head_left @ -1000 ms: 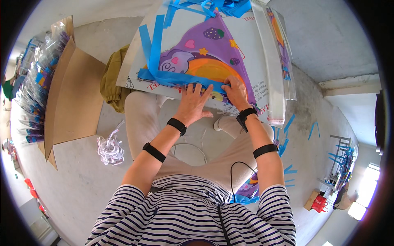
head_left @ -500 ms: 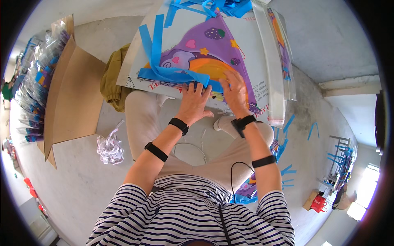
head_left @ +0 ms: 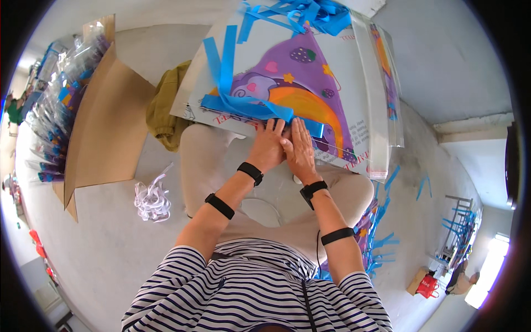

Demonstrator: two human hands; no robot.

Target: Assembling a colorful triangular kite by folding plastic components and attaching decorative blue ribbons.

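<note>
A purple triangular printed sheet, kite-like [head_left: 310, 69], lies on a white board [head_left: 260, 41] across my knees, its wide side toward me. Blue ribbon [head_left: 249, 106] runs folded along that near side, with loose ends at the left. My left hand [head_left: 269, 146] rests its fingers on the ribbon's near edge; its thumb is mostly hidden. Close beside it, my right hand [head_left: 300, 150] lies flat with fingers straight and together over the ribbon, its thumb against my left hand. Neither hand visibly grips anything.
More blue ribbon [head_left: 321, 15] is heaped at the board's far edge. A clear-wrapped packet [head_left: 387, 83] lies along its right side. An open cardboard box [head_left: 110, 122] of wrapped items stands left, near an olive cloth [head_left: 168, 105] and tangled white strips [head_left: 153, 199] on the floor.
My right hand has moved left and toward me, off the orange part, and now lies flat beside my left hand. The fingers of my left hand stay at the ribbon. The whole view has shifted slightly.
</note>
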